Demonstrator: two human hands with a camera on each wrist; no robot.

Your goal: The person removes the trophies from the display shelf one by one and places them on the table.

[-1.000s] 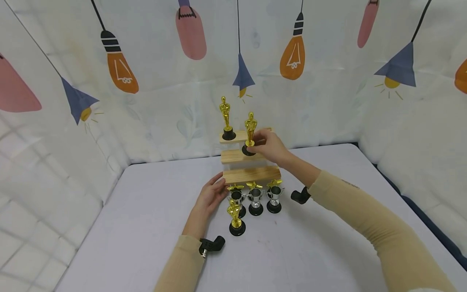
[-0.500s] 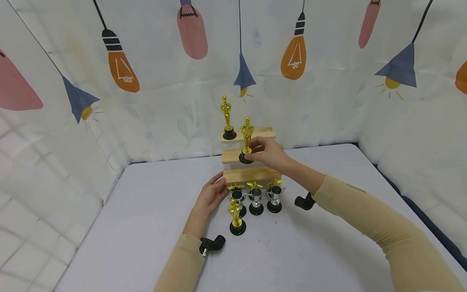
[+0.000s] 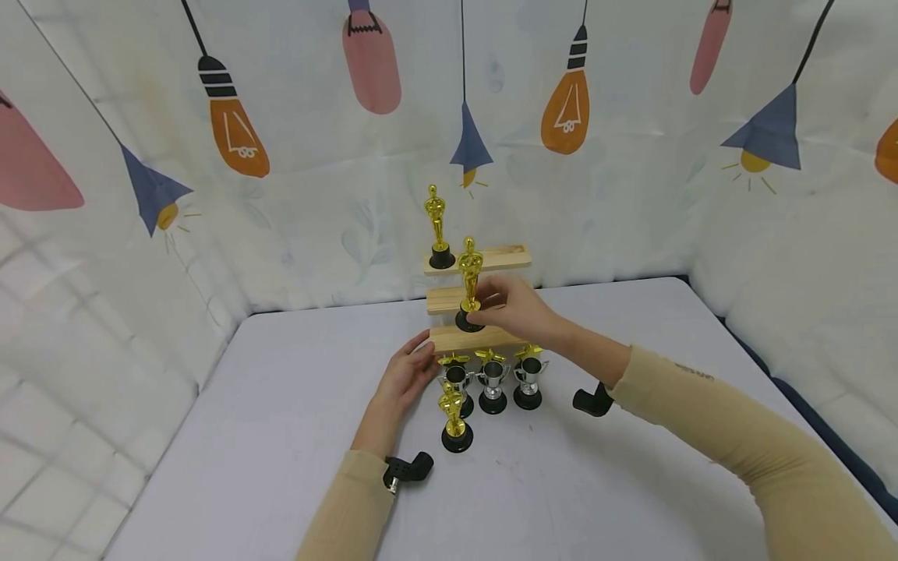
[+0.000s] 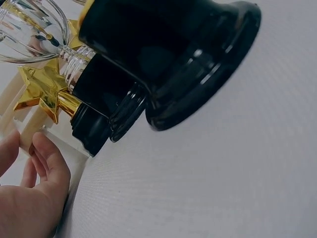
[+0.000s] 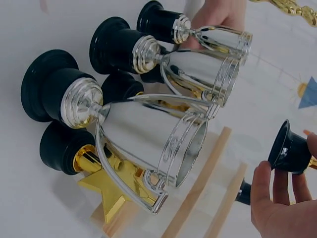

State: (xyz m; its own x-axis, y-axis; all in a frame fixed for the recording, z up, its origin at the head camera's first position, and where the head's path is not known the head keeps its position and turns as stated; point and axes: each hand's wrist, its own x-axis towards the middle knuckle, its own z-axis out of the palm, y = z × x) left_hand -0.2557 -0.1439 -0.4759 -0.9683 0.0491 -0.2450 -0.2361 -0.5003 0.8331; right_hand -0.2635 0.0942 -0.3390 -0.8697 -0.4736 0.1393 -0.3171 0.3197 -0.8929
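My right hand [image 3: 522,312] pinches a gold figurine trophy [image 3: 470,269] near its black base. It holds the trophy upright in front of the middle board of a three-step wooden display stand [image 3: 466,340]. In the right wrist view, the fingers curl round the black base [image 5: 290,148]. My left hand [image 3: 403,382] grips the left end of the lowest board; the left wrist view shows thumb and fingertips on that board end [image 4: 32,131]. Another gold figurine trophy [image 3: 436,222] stands at the left of the top board.
Before the stand are three silver cup trophies [image 3: 493,375], with gold star trophies [image 3: 489,355] behind them. One more gold figurine trophy [image 3: 452,413] stands nearest, on the white tabletop [image 3: 575,483]. A lamp-patterned cloth [image 3: 631,210] hangs behind.
My right hand has brought the gold figurine trophy down, slightly left and nearer, from in front of the top board to just above the lowest. My left hand stays at the board end.
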